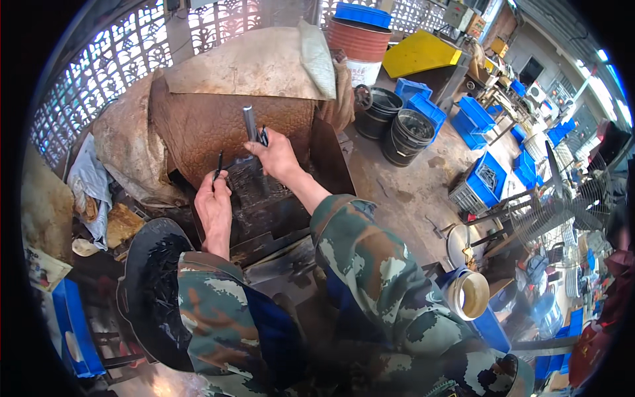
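My left hand (213, 205) is closed, pinching a short, thin dark rod (220, 161) that points upward. To its right and slightly farther off, my right hand (276, 157) is closed around a shiny metal cylinder (249, 120), which stands nearly upright above the thumb. A small dark piece (264, 136) shows by its fingers; its kind is not clear. Both hands are over a dark, grimy metal box-like bench (258, 212). Behind them hangs a brown, bumpy, stained sheet (231, 132). A black basin (159, 278) holding many thin dark pieces sits beside my left forearm.
Pale stained cloth (245, 63) drapes over the back. Black buckets (409, 135), a red drum (357, 49) and blue crates (471, 122) stand to the far right. A fan (562, 205) is at the right; a cream bucket (468, 296) is near my right elbow.
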{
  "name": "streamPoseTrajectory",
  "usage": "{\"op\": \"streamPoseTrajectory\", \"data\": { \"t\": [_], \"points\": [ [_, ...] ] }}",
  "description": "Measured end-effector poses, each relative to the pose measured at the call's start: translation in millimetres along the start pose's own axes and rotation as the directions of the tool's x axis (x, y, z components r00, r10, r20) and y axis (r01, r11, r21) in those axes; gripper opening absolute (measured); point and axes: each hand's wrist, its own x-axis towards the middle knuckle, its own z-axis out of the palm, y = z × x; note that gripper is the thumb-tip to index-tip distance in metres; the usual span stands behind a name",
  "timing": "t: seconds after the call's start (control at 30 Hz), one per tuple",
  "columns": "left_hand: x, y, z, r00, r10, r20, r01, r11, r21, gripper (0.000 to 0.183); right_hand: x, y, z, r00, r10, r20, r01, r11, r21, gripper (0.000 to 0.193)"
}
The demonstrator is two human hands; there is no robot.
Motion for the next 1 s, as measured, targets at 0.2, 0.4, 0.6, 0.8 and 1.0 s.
{"op": "streamPoseTrajectory", "data": {
  "t": [0.2, 0.4, 0.6, 0.8, 1.0],
  "points": [
    [3.3, 6.7, 11.0, 0.998, -0.049, 0.042, 0.049, 0.999, -0.016, 0.022, 30.0, 19.9, 8.8, 0.998, 0.012, -0.057, -0.016, 0.997, -0.07, 0.026],
    [4.5, 3.2, 8.9, 0.998, -0.033, 0.049, 0.033, 0.999, 0.009, 0.024, 29.4, 19.8, 15.1, 0.997, -0.006, -0.079, -0.003, 0.994, -0.108, 0.031],
    [0.1, -6.3, 9.7, 0.997, -0.016, 0.081, 0.016, 1.0, 0.0, 0.028, 25.2, 21.3, 11.7, 0.993, -0.063, -0.102, 0.053, 0.993, -0.102, 0.03],
    [-0.2, -6.7, 10.0, 0.994, -0.031, 0.108, 0.029, 0.999, 0.026, 0.026, 25.5, 18.9, 10.4, 0.992, -0.075, -0.101, 0.056, 0.983, -0.174, 0.033],
    [1.1, -5.1, 14.8, 0.993, 0.0, 0.119, -0.001, 1.0, 0.01, 0.025, 27.1, 16.4, 6.7, 0.992, -0.085, -0.089, 0.068, 0.982, -0.179, 0.034]
  ]
}}
